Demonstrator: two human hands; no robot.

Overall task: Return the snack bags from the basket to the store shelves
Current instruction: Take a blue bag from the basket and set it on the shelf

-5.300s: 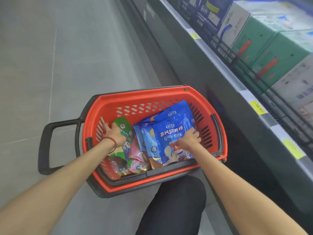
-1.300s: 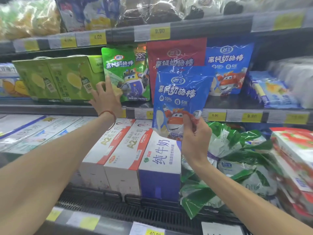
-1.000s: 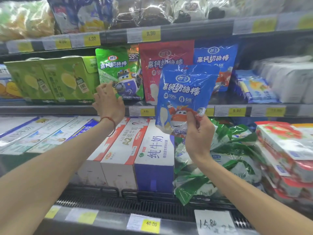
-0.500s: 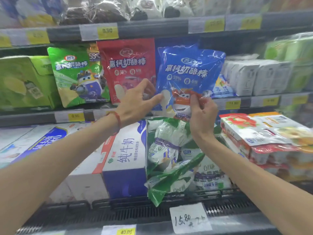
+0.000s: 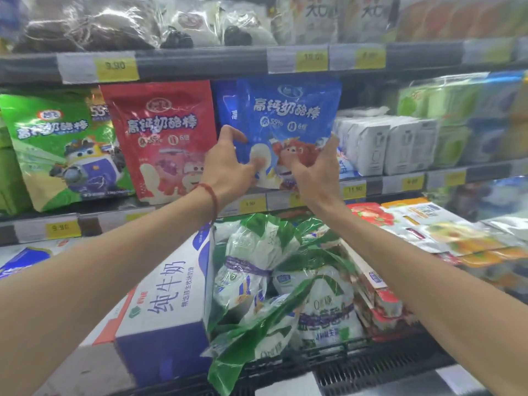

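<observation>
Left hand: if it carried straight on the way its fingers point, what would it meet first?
The left hand points forward and grips the blue snack bag at its left edge, so that bag comes first. A second blue bag stands right behind it, though depth is unclear.

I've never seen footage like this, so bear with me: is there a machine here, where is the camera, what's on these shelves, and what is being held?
No machine: these are a person's two bare arms. One camera sits on their head, looking forward and down, so the arms reach in from below. On the middle shelf stand a green bag and a red bag, with white packs further right. Lower down are a milk box and green-white bags. The left hand and right hand both hold a blue bag by its lower sides, thumbs on its front, just ahead of a second blue bag. Its bottom edge is hidden, so I cannot tell whether it rests on the shelf yet.
</observation>
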